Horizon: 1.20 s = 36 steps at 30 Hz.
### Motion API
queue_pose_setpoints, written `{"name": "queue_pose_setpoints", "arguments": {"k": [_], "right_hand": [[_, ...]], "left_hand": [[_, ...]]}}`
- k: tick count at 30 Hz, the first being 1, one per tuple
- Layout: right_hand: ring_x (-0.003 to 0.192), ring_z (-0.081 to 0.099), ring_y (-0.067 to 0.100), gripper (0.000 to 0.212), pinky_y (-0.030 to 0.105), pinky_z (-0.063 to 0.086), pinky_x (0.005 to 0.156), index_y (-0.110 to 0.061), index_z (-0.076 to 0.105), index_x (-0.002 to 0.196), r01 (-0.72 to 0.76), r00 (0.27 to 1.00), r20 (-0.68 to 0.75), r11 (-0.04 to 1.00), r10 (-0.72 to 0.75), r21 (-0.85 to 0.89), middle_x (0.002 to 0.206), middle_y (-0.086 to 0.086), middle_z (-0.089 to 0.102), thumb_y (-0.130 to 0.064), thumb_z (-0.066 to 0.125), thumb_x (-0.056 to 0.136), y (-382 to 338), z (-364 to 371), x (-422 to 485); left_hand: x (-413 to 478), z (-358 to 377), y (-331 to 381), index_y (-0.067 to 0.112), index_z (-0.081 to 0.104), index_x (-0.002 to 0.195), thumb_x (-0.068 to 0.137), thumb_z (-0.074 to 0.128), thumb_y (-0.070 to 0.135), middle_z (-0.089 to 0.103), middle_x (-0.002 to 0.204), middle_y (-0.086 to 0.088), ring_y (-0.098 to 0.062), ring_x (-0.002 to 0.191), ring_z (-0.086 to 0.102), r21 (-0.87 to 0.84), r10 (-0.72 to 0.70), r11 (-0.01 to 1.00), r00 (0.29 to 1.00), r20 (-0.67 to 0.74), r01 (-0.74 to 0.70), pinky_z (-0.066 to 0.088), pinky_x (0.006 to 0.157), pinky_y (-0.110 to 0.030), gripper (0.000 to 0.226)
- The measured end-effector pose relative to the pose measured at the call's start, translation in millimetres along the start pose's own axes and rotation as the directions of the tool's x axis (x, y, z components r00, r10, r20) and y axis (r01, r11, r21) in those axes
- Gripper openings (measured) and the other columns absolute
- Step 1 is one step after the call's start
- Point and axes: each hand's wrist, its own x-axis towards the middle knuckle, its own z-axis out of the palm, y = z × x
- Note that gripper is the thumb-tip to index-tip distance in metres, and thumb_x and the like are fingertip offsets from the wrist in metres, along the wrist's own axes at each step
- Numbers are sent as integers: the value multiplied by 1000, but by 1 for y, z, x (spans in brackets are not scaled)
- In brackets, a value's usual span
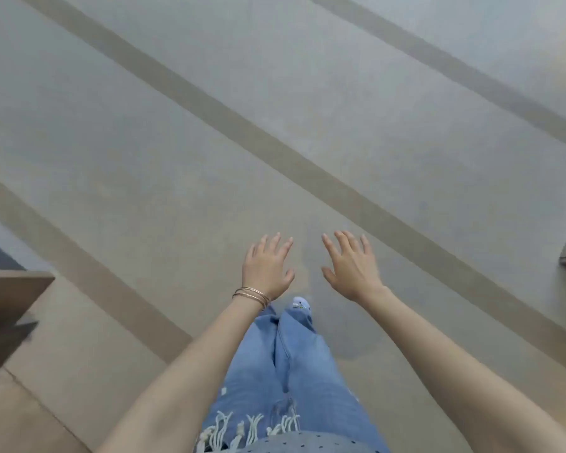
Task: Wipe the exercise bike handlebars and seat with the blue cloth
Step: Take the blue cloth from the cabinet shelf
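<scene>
1. The floor (209, 152), grey with tan stripes, fills the view; no bike or cloth shows.
2. Jeans (291, 371) hang near the bottom centre.
3. The left hand (266, 268) reaches forward, palm down, fingers spread, empty.
4. The right hand (352, 266) mirrors it just beside, also empty.
5. Bangles (251, 296) circle the left wrist.

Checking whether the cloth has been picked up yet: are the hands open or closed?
Open. Left hand and right hand both have fingers spread, holding nothing, above the floor.
</scene>
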Motion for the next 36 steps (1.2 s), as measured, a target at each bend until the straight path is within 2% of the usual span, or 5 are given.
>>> {"name": "queue_pose_setpoints", "arguments": {"k": [5, 14, 24, 31, 36], "right_hand": [[143, 15, 24, 64, 47, 10, 116, -18, 15, 147, 250, 968, 15, 967, -249, -57, 153, 11, 22, -43, 41, 93, -60, -11, 28], [141, 20, 23, 63, 45, 12, 117, -18, 20, 145, 583, 811, 68, 794, -581, -170, 153, 10, 23, -41, 44, 92, -199, -41, 80], [139, 25, 27, 58, 45, 15, 116, -19, 27, 144, 731, 663, 41, 635, -747, -251, 151, 12, 28, -41, 44, 93, -366, -99, 138], [140, 23, 26, 58, 45, 13, 116, -21, 23, 145, 772, 605, 59, 567, -794, -286, 150, 9, 31, -42, 42, 94, -455, -129, 183], [140, 24, 26, 59, 46, 14, 116, -23, 20, 146, 799, 564, 111, 507, -818, -323, 149, 8, 31, -43, 40, 95, -499, -149, 234]], "left_hand": [[-40, 9, -56, 32, 27, 143, 85, 48, 48, 33, 152, -1, -24, 140, 27, -79, -237, 969, 970, -48, 232, 31, 108, -39, 64], [-114, -8, -177, 31, 23, 145, 84, 49, 45, 28, 154, -5, -24, 141, 25, -213, -539, 833, 835, -107, 511, 26, 113, -38, 68], [-155, -64, -324, 29, 32, 143, 82, 52, 45, 37, 150, -5, -25, 136, 33, -336, -716, 691, 671, -193, 640, 35, 105, -37, 66], [-159, -103, -408, 29, 29, 143, 83, 50, 47, 36, 150, -4, -25, 138, 29, -348, -755, 652, 619, -217, 673, 33, 108, -38, 66], [-138, -126, -459, 30, 26, 144, 85, 47, 47, 31, 152, -2, -25, 139, 26, -358, -786, 612, 592, -176, 705, 33, 108, -38, 66]]}}
